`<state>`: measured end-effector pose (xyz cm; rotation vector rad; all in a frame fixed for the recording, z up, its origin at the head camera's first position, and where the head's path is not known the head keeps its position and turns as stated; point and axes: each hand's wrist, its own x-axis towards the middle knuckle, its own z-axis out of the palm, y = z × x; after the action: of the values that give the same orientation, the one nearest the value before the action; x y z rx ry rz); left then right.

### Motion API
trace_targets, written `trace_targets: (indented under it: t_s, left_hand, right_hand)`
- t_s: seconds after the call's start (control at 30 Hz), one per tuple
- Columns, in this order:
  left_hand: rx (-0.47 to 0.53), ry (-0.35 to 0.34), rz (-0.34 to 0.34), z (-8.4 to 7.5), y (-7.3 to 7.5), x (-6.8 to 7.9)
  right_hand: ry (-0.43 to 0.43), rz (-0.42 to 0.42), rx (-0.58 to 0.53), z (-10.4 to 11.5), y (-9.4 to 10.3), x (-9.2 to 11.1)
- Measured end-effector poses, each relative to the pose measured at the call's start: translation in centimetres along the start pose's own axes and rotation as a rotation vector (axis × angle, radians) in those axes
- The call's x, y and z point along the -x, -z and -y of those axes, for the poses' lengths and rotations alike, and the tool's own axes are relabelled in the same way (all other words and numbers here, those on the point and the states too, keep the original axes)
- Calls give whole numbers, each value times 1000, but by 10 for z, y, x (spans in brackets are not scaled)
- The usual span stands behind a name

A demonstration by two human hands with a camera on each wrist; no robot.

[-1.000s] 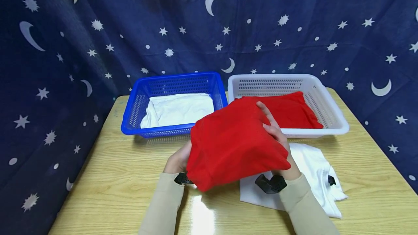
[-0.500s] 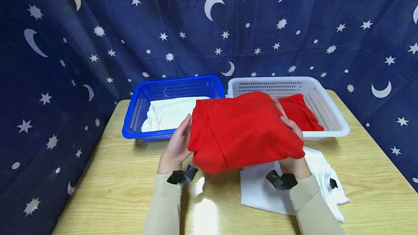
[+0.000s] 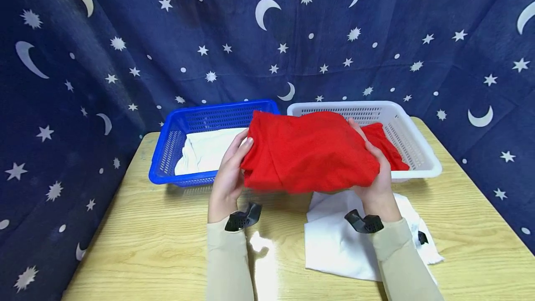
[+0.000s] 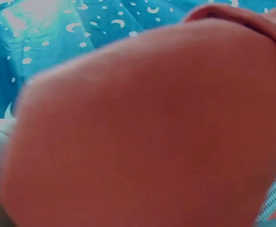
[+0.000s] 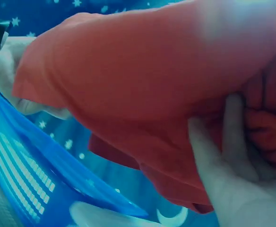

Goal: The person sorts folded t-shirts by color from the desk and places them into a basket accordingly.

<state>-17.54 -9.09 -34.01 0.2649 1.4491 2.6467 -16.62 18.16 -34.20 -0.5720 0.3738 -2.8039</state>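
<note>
Between both hands a folded red cloth (image 3: 309,152) is held up over the table, in front of the two baskets. My left hand (image 3: 229,175) grips its left end, thumb on the near side. At the right end my right hand (image 3: 378,185) holds it; some of those fingers are hidden under the fabric. The cloth (image 4: 147,127) fills most of the left wrist view, blurred. In the right wrist view, fingers (image 5: 235,137) press into its folds, and the left hand (image 5: 5,71) shows at the far end.
A blue basket (image 3: 171,179) at back left holds a folded white cloth (image 3: 209,150). Beside it, a white basket (image 3: 418,173) contains another red cloth (image 3: 386,147). White fabric (image 3: 338,245) lies on the wooden table (image 3: 154,240) under the right forearm. A starry curtain (image 3: 234,22) hangs behind.
Both hands have raised the red cloth forward, away from the body, and levelled it. My left hand, earlier mostly behind the cloth, now shows its thumb at the left edge.
</note>
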Motion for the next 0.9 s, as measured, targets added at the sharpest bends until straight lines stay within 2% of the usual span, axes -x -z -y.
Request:
trace_targets:
  t_s: [0.1, 0.23, 0.43, 0.53, 0.63, 0.77, 0.9]
  left_hand:
    - [15, -6, -17, 4, -1, -6]
    - [53, -7, -60, 9, -2, -11]
    - [159, -73, -175, 20, -15, -22]
    - [167, -79, -182, 28, -20, -27]
    - [101, -77, -151, 35, -23, -30]
    - [-37, -64, -125, 44, -26, -35]
    - [-195, -44, -125, 53, -32, -39]
  right_hand:
    - [4, 40, -30, 2, -4, -2]
    - [20, 58, -64, 8, 0, -4]
    - [104, -71, -30, 16, 2, -14]
    - [123, -117, -25, 22, 7, -18]
    - [139, -134, -33, 28, 16, -20]
    - [140, -141, -54, 37, 33, -20]
    - [131, -102, -46, 47, 48, -19]
